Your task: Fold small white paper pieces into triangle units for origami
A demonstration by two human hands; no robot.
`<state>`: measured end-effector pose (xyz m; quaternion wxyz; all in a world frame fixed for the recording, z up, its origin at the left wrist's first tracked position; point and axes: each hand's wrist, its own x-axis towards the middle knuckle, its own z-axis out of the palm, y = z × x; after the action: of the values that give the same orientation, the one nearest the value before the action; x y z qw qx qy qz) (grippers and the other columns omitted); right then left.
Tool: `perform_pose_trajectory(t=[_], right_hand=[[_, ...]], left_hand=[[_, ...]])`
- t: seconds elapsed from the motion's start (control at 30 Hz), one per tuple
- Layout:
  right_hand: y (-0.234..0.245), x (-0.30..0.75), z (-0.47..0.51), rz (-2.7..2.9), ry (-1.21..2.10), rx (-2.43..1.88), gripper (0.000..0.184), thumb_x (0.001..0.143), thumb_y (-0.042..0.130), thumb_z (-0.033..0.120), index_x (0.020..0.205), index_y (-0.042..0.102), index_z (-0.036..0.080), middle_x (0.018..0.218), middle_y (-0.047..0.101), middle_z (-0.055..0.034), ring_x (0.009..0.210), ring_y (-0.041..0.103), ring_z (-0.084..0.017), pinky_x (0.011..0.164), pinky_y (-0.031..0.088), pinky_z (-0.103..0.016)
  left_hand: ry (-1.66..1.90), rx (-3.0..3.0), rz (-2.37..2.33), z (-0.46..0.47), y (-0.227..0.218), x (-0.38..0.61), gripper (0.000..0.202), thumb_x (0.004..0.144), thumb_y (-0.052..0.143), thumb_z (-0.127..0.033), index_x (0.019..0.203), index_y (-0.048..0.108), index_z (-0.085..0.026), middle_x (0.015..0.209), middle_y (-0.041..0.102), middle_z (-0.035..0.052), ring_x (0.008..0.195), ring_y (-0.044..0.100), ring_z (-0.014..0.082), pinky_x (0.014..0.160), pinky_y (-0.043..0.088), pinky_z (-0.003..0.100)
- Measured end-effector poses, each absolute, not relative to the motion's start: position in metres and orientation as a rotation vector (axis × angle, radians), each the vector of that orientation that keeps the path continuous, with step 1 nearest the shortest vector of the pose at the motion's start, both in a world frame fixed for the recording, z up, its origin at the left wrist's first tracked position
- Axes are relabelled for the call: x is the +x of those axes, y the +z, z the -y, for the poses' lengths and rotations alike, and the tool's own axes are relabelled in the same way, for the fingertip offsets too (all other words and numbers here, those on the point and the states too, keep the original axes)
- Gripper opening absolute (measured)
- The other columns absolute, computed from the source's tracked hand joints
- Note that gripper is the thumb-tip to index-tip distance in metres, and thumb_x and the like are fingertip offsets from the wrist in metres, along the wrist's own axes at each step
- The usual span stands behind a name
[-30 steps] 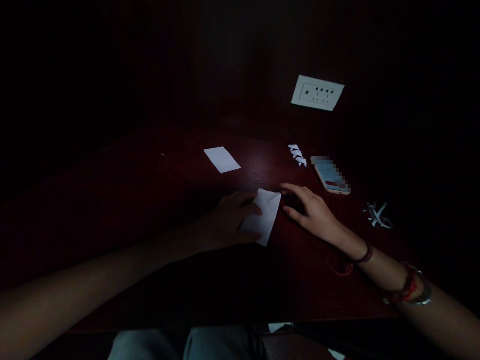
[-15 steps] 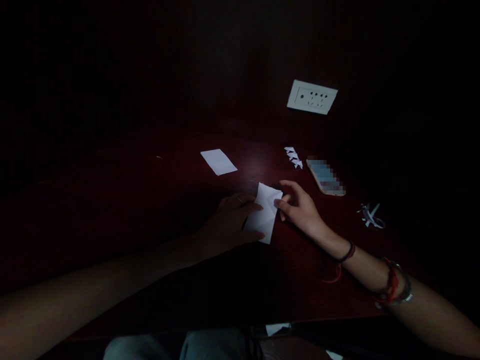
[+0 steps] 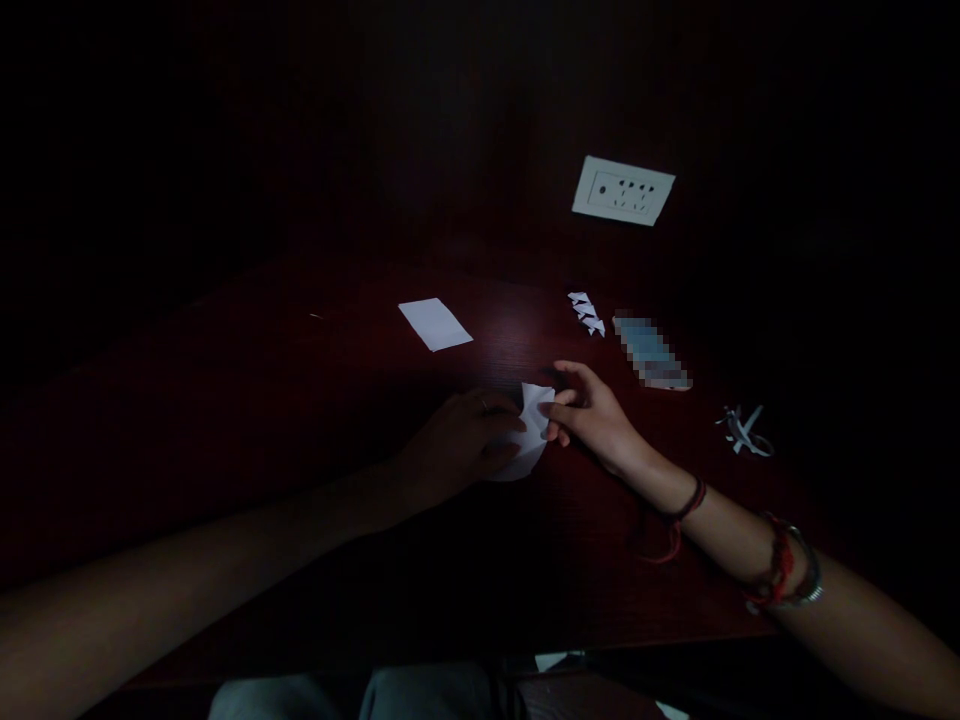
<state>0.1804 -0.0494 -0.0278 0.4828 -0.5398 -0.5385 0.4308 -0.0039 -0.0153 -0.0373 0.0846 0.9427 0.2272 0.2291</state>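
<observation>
Folded inward now, the sheet of paper (image 3: 531, 435) looks smaller than half a second ago: its far right corner has been drawn over toward the left, and the right hand (image 3: 592, 415) has shifted left with it. That hand's grip is closed on the sheet's right edge, thumb and forefinger pinched together, the other fingers loosely curled behind, and the wrist comes in from 4 o'clock. The left hand (image 3: 457, 445) lies palm down over the sheet's left part, its grip open and the fingertips pressing the paper flat, with the forearm stretching back toward 8 o'clock. The sheet rests near the middle of a dark reddish wooden tabletop (image 3: 300, 400) in a very dim room; beyond the far edge only blackness shows.

There are two sheets in all: the second sheet (image 3: 435, 323) lies flat and apart at 11 o'clock from the first. At 1 o'clock sits one small cluster of folded paper bits (image 3: 586, 312), too small to count exactly. One phone (image 3: 651, 352) lies just beside them at 2 o'clock, and one tangle of paper strips (image 3: 742, 430) lies well apart at 3 o'clock. One white socket plate (image 3: 622, 190) sits farther back at 1 o'clock. The right arm wears a thin dark band (image 3: 690, 500) at the wrist and bracelets (image 3: 787, 575) higher up.
</observation>
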Motion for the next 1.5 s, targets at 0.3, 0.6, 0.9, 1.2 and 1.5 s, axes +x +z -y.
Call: perform_pose_trajectory(t=[0.3,0.6,0.9,1.2,1.5], right_hand=[[-0.019,0.175,0.054,1.411,1.06,-1.428,0.051,0.067,0.053,0.018,0.114,0.035,0.015,0.052,0.058,0.0036,0.041,0.054,-0.01,0.041,0.044,-0.021],[-0.017,0.174,0.06,1.703,0.796,-1.477,0.045,0.069,0.049,0.014,0.113,0.041,0.015,0.056,0.062,0.0014,0.045,0.054,-0.009,0.048,0.045,-0.022],[-0.023,0.176,0.056,1.624,0.854,-1.42,0.063,0.064,0.054,0.013,0.12,0.029,0.024,0.098,0.059,-0.0043,0.05,0.059,-0.009,0.045,0.049,-0.022],[-0.02,0.171,0.057,1.612,0.752,-1.48,0.062,0.066,0.053,0.015,0.122,0.028,0.022,0.075,0.06,0.0004,0.045,0.057,-0.009,0.042,0.047,-0.021],[-0.016,0.169,0.053,1.749,0.618,-1.534,0.055,0.064,0.056,0.016,0.116,0.039,0.021,0.069,0.058,0.0029,0.044,0.054,-0.008,0.046,0.043,-0.021]], left_hand=[[0.668,2.747,-0.825,0.024,-0.029,-0.003,0.044,0.078,0.052,-0.026,0.119,0.038,-0.02,0.1,0.057,0.0039,0.089,0.053,0.0182,0.077,0.04,0.031],[0.632,2.588,-0.931,0.025,-0.026,-0.003,0.057,0.08,0.049,-0.03,0.129,0.021,-0.023,0.093,0.062,0.0006,0.082,0.059,0.0149,0.071,0.044,0.026],[0.551,2.68,-1.048,0.026,-0.013,0.002,0.029,0.084,0.038,-0.035,0.11,0.048,-0.024,0.088,0.064,0.0,0.073,0.06,0.0158,0.061,0.044,0.025],[0.552,2.702,-1.047,0.03,-0.012,0.002,0.03,0.082,0.04,-0.026,0.112,0.046,-0.023,0.088,0.063,0.0006,0.071,0.06,0.014,0.057,0.042,0.021],[0.505,2.723,-1.052,0.031,-0.012,0.002,0.026,0.083,0.04,-0.028,0.107,0.047,-0.021,0.083,0.062,0.0016,0.07,0.059,0.0148,0.059,0.043,0.023]])
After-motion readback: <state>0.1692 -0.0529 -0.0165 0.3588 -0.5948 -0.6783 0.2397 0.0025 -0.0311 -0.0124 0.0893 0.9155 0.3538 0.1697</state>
